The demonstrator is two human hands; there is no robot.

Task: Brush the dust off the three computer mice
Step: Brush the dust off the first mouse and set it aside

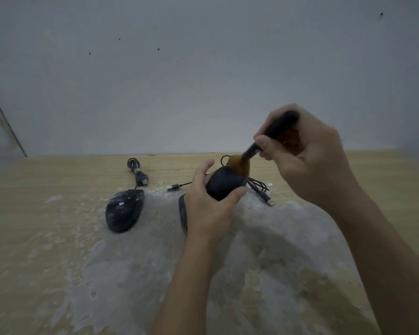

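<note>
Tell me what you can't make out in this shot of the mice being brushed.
Head view, the only one:
- Third mouse: mostly hidden behind the left hand; only its dark left edge shows.
- Held mouse: its underside is covered by the left hand and its far end by the brush bristles.
- Brush handle: partly wrapped by the right hand.
- Dusty mouse: buttons and wheel too blurred to tell.

Grey wall (203,68) w/ specks, dusty wood table (46,238), dim light.
</note>
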